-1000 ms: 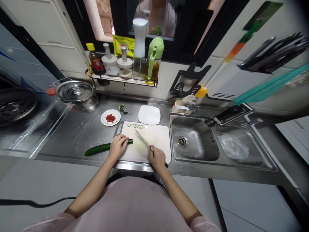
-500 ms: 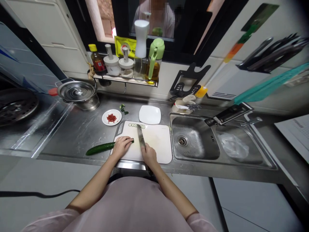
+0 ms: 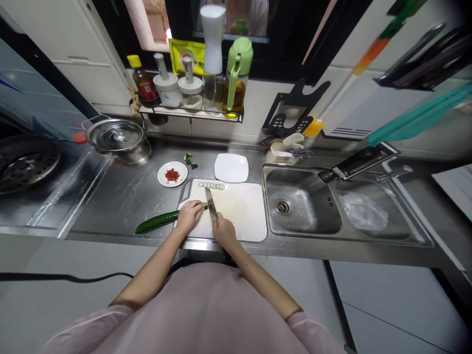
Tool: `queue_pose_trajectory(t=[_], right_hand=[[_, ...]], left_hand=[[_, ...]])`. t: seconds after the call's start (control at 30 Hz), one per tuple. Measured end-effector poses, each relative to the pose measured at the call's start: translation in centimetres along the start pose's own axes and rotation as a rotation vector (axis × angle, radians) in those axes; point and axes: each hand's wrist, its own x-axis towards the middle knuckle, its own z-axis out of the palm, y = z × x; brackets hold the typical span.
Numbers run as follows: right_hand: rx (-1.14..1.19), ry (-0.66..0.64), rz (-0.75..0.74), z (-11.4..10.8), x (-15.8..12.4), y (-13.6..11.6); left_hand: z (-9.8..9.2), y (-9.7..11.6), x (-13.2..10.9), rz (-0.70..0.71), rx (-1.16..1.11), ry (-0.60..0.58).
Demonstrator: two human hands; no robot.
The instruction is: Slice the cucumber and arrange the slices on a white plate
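A long dark green cucumber (image 3: 157, 222) lies partly on the white cutting board (image 3: 243, 211), its other end over the steel counter. My left hand (image 3: 191, 216) is closed over the cucumber near its cut end. With my right hand (image 3: 224, 231) I grip a kitchen knife (image 3: 211, 202), its blade right beside that cut end. A row of thin cucumber slices (image 3: 212, 186) lies along the board's far edge. Behind the board stands a white square plate (image 3: 231, 167). To its left, a round white plate (image 3: 181, 169) holds small red pieces.
Green cucumber scraps (image 3: 189, 161) lie behind the round plate. A steel pot (image 3: 132, 151) stands at the left. On the right is a double sink (image 3: 302, 231) with a black faucet (image 3: 354, 167). Bottles and jars fill a wall shelf (image 3: 191, 114).
The knife has moved left across the board to the cucumber's cut end. My left hand still holds the cucumber. The view has tipped down slightly.
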Motion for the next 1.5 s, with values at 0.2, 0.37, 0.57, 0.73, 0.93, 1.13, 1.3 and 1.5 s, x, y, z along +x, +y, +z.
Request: queue_pose_trajectory(t=[0.2,0.37,0.57,0.73,0.93,1.13,1.3,1.5], right_hand=[[-0.004,-0.018,0.009,0.0,0.0,-0.2],[0.000,-0.018,0.019,0.0,-0.2,-0.3],[0.007,-0.020,0.008,0.1,-0.3,-0.3],[-0.004,-0.031,0.007,0.1,-0.6,-0.2],[-0.016,-0.065,0.018,0.0,-1.3,-0.3],[-0.029,-0.090,0.002,-0.4,-2.2,-0.1],[-0.040,-0.133,0.009,-0.7,-3.0,0.2],[-0.031,-0.143,0.018,-1.0,-3.1,0.0]], left_hand=[[0.0,0.3,-0.1,-0.006,0.009,-0.002],[0.0,0.3,-0.1,0.003,0.009,0.004],[-0.1,0.3,-0.1,0.006,0.004,0.003],[0.0,0.3,-0.1,-0.001,0.006,0.000],[0.0,0.2,-0.1,0.023,0.002,0.008],[0.1,0.1,-0.1,0.031,0.002,0.000],[0.0,0.1,0.0,0.026,-0.002,-0.001],[0.0,0.1,0.0,0.042,0.003,0.013]])
